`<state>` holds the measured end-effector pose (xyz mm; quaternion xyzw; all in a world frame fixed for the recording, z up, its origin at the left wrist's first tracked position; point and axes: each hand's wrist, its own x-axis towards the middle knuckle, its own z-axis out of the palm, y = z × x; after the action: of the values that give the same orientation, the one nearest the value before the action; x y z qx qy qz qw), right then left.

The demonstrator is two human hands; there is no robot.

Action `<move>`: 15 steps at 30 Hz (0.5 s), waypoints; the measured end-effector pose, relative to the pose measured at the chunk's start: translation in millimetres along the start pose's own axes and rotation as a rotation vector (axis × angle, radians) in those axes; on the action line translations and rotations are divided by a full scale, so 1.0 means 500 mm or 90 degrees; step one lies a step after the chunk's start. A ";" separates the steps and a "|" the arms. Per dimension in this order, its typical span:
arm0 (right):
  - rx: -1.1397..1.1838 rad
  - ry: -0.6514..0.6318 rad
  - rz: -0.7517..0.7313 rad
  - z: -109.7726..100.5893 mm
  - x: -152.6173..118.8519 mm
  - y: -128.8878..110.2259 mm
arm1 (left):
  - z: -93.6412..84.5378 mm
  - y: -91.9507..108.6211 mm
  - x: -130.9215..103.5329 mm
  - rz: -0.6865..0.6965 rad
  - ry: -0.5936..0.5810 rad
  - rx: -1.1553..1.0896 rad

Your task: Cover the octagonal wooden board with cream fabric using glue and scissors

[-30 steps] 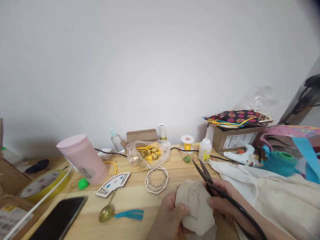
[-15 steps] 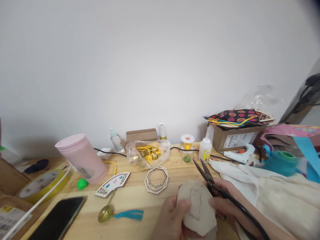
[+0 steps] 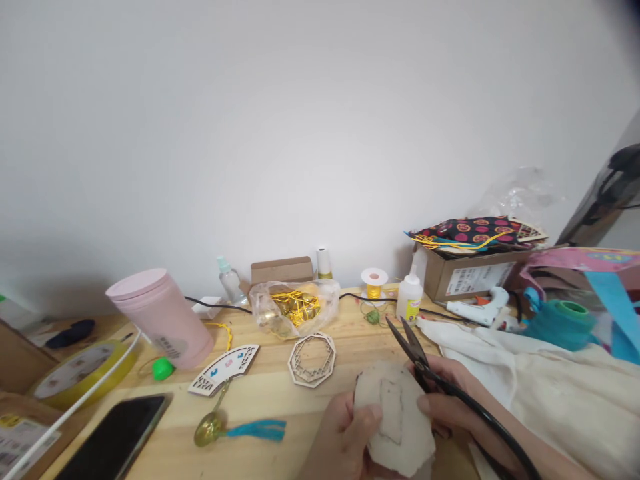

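Observation:
My left hand (image 3: 345,433) is closed on a whitish, rough-cut piece of cloth or paper (image 3: 405,420), its thumb pressed on the front. A thin dark outline of a narrow rectangle shows on that piece. My right hand (image 3: 453,397) has black-handled scissors (image 3: 425,370) in its grip, with the blades slightly apart and pointing up and left. Its thumb also touches the right edge of the whitish piece. Beyond my hands lies an octagonal wooden frame (image 3: 291,363) on the wooden table (image 3: 270,460).
At left are a phone (image 3: 113,437), yellow tape roll (image 3: 85,373), pink tumbler (image 3: 163,323), fan-shaped piece (image 3: 225,370) and blue-tasselled ornament (image 3: 210,428). Behind stand a bag of gold bells (image 3: 295,310) and glue bottle (image 3: 410,300). White cloth (image 3: 540,380), glue gun (image 3: 483,309) and cardboard box (image 3: 470,277) lie right.
The rectangle on the whitish piece looked like a pale patch lying on top; now only its dark outline shows. Both hands and the scissors have hardly moved. The view has shifted slightly.

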<state>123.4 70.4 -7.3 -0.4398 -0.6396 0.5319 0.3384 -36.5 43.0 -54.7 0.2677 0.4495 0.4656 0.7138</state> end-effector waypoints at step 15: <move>0.129 0.007 0.050 -0.002 0.018 0.033 | 0.003 0.004 -0.002 -0.006 -0.075 -0.046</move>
<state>123.9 79.9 -23.7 -0.4309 -0.5630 0.6041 0.3639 -36.2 42.8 -52.1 0.2663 0.3908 0.4617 0.7505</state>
